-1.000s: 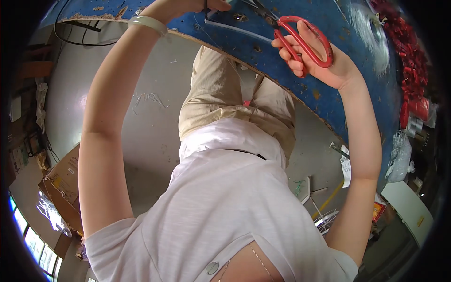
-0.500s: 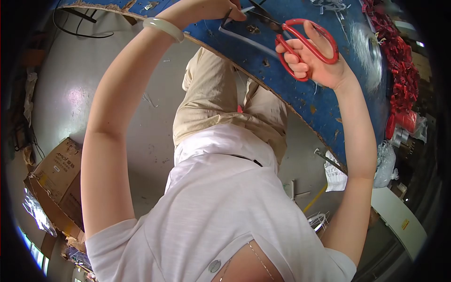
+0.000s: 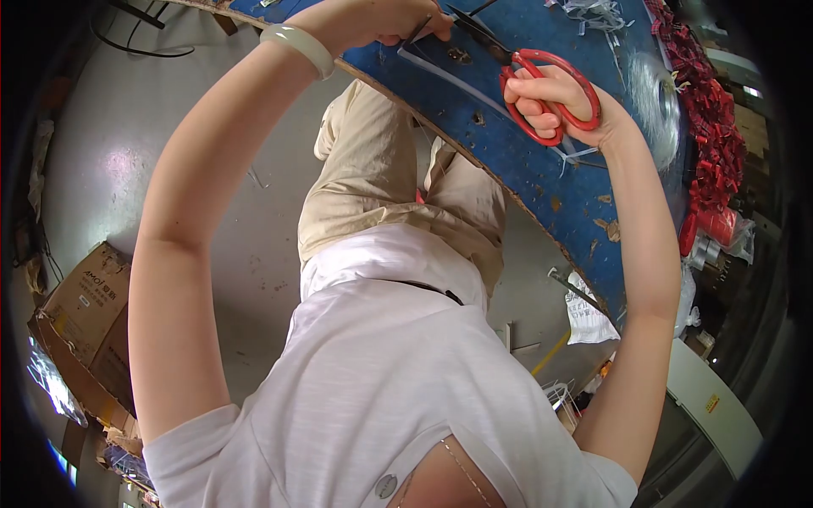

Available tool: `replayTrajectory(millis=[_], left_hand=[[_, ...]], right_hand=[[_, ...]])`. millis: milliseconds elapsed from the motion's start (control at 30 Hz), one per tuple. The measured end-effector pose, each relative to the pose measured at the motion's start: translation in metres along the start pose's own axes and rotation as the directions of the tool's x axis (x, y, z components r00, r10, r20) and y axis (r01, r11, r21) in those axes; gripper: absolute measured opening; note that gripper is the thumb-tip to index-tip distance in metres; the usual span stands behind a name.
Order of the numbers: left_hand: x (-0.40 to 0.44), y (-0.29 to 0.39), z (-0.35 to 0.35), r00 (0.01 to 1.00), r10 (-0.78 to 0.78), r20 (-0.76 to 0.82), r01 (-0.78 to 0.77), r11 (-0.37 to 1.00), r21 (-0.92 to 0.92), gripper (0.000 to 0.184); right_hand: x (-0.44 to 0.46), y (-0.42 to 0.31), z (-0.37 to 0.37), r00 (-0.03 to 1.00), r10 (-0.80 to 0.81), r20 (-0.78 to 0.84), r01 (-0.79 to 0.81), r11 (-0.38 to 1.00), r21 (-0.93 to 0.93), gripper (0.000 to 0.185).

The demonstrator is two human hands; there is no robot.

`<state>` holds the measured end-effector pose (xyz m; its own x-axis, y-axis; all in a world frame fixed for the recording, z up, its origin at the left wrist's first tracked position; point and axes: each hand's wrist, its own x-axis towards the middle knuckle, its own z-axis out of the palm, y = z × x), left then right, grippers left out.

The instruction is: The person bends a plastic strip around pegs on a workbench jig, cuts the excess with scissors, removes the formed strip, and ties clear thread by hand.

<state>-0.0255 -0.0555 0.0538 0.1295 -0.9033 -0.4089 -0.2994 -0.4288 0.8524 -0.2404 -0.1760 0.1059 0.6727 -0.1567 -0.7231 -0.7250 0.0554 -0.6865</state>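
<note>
My right hand (image 3: 555,97) is closed round the red handles of a pair of scissors (image 3: 580,80), with the dark blades pointing up and left. The blade tips lie close to the fingers of my left hand (image 3: 411,19). That hand is closed at the top edge of the view, a pale bangle on its wrist; what it pinches is too small to make out. Beside its fingertips a thin strip (image 3: 453,78), dark at its bent end and translucent along its length, runs over the blue tabletop (image 3: 525,182) towards the scissors.
Clear plastic scraps (image 3: 597,13) and a bundle of shiny clear strands (image 3: 652,106) lie on the table's far right side. Red ribbon bows (image 3: 716,127) are heaped along its right edge. A cardboard box (image 3: 89,292) stands on the floor at left. A white printed sack (image 3: 589,313) sits below the table.
The scissors' handles have come closer together and the blades have closed. My right thumb has moved down from its raised position. My left hand stays near the blade tips.
</note>
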Motion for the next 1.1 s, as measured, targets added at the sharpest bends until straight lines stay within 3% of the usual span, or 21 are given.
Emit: replayTrajectory(millis=[67,167,300,400,467,700,800,1000,1100], left_hand=[[0.001,-0.003,0.001,1.000,0.021,0.007,-0.021,1.000,-0.011,0.025],[0.005,-0.006,0.001,0.996,0.081,0.040,-0.081,0.997,0.004,0.024],[-0.001,0.001,-0.002,0.994,0.082,0.077,-0.089,0.993,0.081,0.024],[0.010,-0.013,0.000,0.983,0.169,0.076,-0.169,0.986,0.000,0.023],[0.008,-0.010,0.004,0.993,0.097,0.062,-0.093,0.994,-0.065,0.024],[0.001,0.002,0.000,0.997,0.032,0.065,-0.037,0.997,0.068,0.028],[0.006,-0.007,0.001,0.992,0.114,0.055,-0.116,0.992,0.038,0.027],[-0.016,0.006,-0.004,0.989,0.137,0.058,-0.136,0.991,-0.014,0.029],[-0.021,0.017,-0.007,0.998,0.044,0.045,-0.048,0.995,0.090,0.029]], right_hand=[[0.002,-0.007,0.004,0.998,0.034,-0.045,-0.039,0.994,-0.104,0.042],[0.003,-0.017,0.018,0.967,0.051,-0.248,-0.106,0.971,-0.215,0.053],[0.007,-0.018,0.022,0.958,0.030,-0.284,-0.124,0.939,-0.321,0.064],[0.009,-0.014,0.024,0.954,-0.024,-0.298,-0.098,0.916,-0.389,0.066],[0.007,-0.015,0.025,0.954,-0.051,-0.295,-0.081,0.905,-0.417,0.066],[0.007,-0.011,0.016,0.975,-0.015,-0.221,-0.083,0.900,-0.427,0.068],[0.009,-0.018,0.016,0.977,0.005,-0.211,-0.090,0.914,-0.394,0.068],[0.012,-0.019,0.020,0.972,0.004,-0.236,-0.099,0.913,-0.395,0.067],[0.004,-0.013,0.023,0.963,0.010,-0.268,-0.124,0.903,-0.412,0.062]])
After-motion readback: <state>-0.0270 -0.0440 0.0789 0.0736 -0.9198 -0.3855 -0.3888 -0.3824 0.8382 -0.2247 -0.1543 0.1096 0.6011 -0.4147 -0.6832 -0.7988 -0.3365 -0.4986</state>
